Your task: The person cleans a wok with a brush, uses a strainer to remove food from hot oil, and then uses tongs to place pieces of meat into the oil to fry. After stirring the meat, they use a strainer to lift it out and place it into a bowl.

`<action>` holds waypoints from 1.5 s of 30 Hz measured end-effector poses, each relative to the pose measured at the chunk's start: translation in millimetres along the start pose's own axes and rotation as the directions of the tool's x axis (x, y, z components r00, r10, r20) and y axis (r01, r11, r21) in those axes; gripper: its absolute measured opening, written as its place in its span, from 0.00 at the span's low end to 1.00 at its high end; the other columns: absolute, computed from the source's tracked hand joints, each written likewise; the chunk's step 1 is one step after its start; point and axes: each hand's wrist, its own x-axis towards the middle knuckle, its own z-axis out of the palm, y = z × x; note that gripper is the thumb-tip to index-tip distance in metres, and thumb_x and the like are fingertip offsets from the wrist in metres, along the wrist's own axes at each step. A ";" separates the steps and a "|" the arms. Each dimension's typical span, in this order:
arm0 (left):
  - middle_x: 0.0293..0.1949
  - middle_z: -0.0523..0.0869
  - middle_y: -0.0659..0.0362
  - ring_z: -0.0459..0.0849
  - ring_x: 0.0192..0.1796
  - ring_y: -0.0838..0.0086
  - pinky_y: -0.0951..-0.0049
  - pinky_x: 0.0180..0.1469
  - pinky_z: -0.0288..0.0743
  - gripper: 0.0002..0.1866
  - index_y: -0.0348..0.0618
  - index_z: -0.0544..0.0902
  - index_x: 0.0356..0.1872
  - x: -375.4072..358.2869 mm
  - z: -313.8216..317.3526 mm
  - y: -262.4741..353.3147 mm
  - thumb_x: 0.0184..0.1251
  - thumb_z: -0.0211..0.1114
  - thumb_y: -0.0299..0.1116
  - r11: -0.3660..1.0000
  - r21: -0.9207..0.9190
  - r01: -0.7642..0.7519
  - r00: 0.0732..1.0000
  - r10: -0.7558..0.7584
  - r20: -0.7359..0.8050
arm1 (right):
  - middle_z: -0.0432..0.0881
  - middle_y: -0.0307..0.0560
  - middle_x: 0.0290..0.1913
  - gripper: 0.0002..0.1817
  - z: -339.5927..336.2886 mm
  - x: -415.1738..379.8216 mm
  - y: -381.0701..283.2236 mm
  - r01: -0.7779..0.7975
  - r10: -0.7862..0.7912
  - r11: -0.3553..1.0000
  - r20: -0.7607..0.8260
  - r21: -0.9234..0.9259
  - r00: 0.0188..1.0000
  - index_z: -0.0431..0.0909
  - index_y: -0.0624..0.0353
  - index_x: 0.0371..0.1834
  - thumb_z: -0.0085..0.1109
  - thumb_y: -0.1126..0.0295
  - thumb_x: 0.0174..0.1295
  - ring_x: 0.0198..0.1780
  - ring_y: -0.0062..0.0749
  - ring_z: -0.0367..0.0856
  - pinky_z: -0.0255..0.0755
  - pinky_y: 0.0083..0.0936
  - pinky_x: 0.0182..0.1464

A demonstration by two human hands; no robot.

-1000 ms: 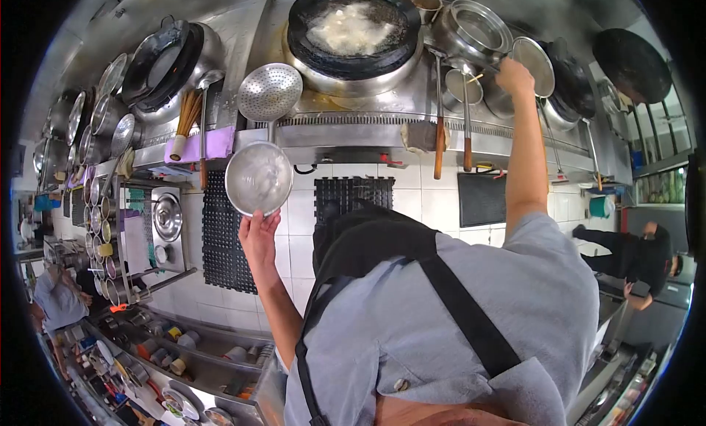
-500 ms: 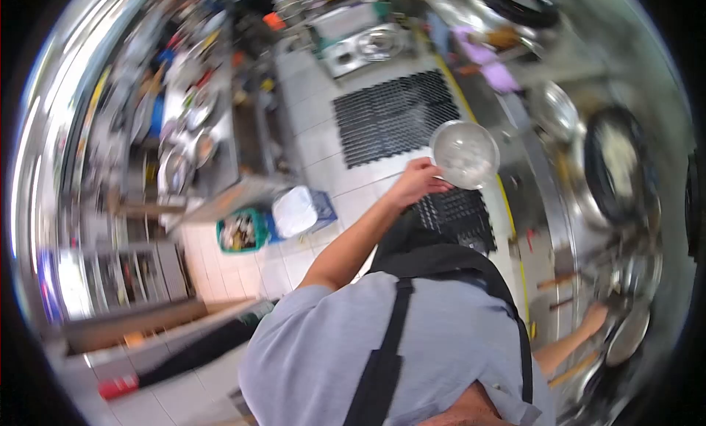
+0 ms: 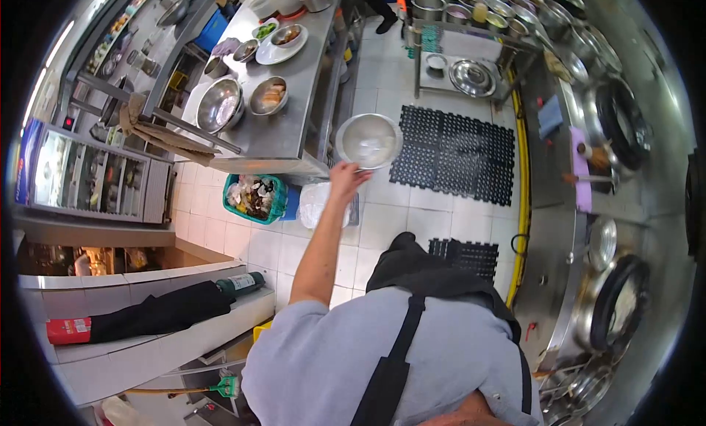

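My left hand point(image 3: 348, 179) is stretched out in front and grips the near rim of a round metal bowl point(image 3: 369, 140). The bowl is held over the tiled floor, beside the steel worktable's end point(image 3: 272, 151); something pale and shiny shows inside it, too indistinct to name. On that worktable sit a large metal bowl point(image 3: 220, 104) and a smaller bowl with orange-brown food point(image 3: 268, 96). My right hand is out of view.
A green basket of scraps point(image 3: 255, 199) stands on the floor under the worktable's end. Black mats point(image 3: 454, 154) lie ahead. Woks point(image 3: 620, 303) and a steel stove counter point(image 3: 548, 242) line the right. A person's dark shoe point(image 3: 386, 23) shows far ahead.
My view has turned left. The bowl in my left hand has moved from near the stove counter towards the worktable. My right hand, earlier by the pans at right, has left view.
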 end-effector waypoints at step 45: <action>0.29 0.85 0.46 0.86 0.31 0.56 0.60 0.34 0.77 0.12 0.44 0.83 0.40 132.5 -47.8 -221.4 0.66 0.58 0.40 0.032 0.857 -0.515 0.665 -0.616 0.423 | 0.86 0.48 0.28 0.13 68.7 -59.9 -14.6 -0.218 0.404 0.825 -0.274 0.521 0.873 0.84 0.61 0.40 0.54 0.65 0.61 0.23 0.30 0.86 0.81 0.27 0.27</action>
